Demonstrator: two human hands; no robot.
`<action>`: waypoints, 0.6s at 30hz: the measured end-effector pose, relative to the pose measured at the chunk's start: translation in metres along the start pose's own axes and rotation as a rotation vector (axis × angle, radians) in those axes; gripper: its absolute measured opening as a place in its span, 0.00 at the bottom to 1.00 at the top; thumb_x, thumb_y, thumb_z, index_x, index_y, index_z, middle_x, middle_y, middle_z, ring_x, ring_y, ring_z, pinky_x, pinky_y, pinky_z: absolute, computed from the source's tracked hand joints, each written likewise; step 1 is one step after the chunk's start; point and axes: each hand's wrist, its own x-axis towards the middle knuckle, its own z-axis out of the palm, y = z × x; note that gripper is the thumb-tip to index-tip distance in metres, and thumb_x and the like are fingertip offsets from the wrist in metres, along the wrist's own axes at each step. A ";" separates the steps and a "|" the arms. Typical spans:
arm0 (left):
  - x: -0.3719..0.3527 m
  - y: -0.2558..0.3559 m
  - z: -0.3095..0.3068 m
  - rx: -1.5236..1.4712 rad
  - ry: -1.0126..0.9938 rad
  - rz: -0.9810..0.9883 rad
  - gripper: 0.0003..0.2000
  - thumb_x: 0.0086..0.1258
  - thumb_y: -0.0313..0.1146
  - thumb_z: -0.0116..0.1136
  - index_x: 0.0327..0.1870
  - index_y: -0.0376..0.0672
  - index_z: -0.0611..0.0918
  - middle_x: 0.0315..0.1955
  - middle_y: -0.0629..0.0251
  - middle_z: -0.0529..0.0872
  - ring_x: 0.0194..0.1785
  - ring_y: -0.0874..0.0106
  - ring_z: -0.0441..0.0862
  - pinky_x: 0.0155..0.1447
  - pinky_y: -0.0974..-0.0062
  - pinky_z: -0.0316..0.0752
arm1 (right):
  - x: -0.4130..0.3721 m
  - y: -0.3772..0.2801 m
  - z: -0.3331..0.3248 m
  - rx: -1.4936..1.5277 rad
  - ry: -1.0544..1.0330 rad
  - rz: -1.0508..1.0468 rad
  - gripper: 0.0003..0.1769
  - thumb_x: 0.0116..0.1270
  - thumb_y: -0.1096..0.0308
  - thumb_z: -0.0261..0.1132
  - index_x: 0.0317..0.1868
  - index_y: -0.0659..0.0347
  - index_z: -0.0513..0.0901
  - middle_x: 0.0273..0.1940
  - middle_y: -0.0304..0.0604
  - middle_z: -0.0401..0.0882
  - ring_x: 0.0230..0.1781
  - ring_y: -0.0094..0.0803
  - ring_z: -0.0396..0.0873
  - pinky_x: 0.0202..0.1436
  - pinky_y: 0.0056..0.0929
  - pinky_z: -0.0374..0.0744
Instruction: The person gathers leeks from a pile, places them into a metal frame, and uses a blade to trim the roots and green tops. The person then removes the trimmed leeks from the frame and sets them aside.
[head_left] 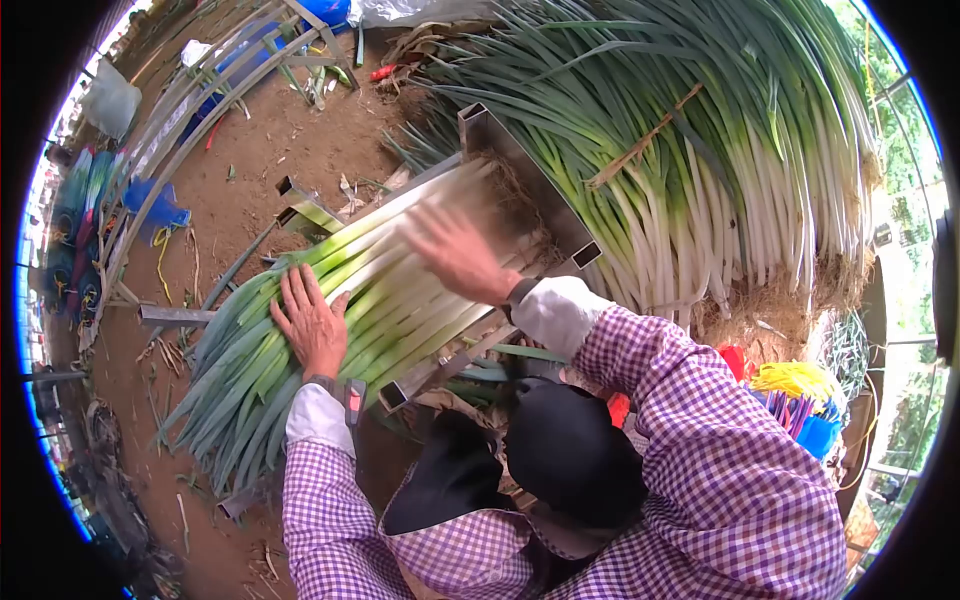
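Note:
A layer of leeks (375,285) lies side by side in a metal frame (540,185), roots against its upright plate and green leaves hanging over the other end. My left hand (313,318) rests flat on the leeks where the green leaves begin, fingers spread. Over the white stalks is my right hand (455,250), blurred by motion, its fingers stretched out and nothing visible in them.
A large heap of leeks (720,170) is piled beyond the frame to the right. Yellow ties (795,382) and a blue bag (820,435) lie at the right. Metal rails (240,90) curve along the left above bare soil (255,150).

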 end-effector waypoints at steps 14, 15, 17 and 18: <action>0.000 0.000 0.003 0.010 0.021 0.015 0.41 0.77 0.57 0.56 0.83 0.43 0.59 0.80 0.60 0.63 0.84 0.60 0.55 0.81 0.45 0.51 | 0.016 0.037 -0.015 -0.080 -0.150 0.100 0.11 0.69 0.71 0.62 0.50 0.58 0.84 0.53 0.47 0.82 0.61 0.42 0.79 0.56 0.43 0.81; 0.000 -0.001 0.004 0.012 0.017 0.015 0.41 0.77 0.57 0.56 0.83 0.43 0.59 0.80 0.60 0.63 0.84 0.60 0.55 0.81 0.45 0.51 | 0.021 0.043 -0.019 -0.118 -0.217 0.103 0.10 0.70 0.71 0.61 0.50 0.58 0.84 0.53 0.48 0.82 0.59 0.42 0.80 0.55 0.42 0.82; 0.000 -0.001 0.007 0.000 0.035 0.018 0.41 0.77 0.58 0.55 0.83 0.43 0.59 0.80 0.60 0.63 0.84 0.60 0.55 0.81 0.45 0.51 | 0.031 0.052 -0.027 -0.190 -0.346 0.101 0.10 0.71 0.70 0.60 0.49 0.58 0.84 0.52 0.50 0.83 0.56 0.44 0.82 0.53 0.41 0.83; -0.001 -0.002 0.009 -0.002 0.041 0.016 0.41 0.77 0.58 0.55 0.83 0.44 0.59 0.80 0.60 0.63 0.84 0.60 0.55 0.81 0.44 0.51 | 0.031 0.060 -0.027 -0.174 -0.330 0.054 0.09 0.72 0.69 0.60 0.48 0.59 0.84 0.51 0.50 0.83 0.54 0.45 0.84 0.51 0.40 0.84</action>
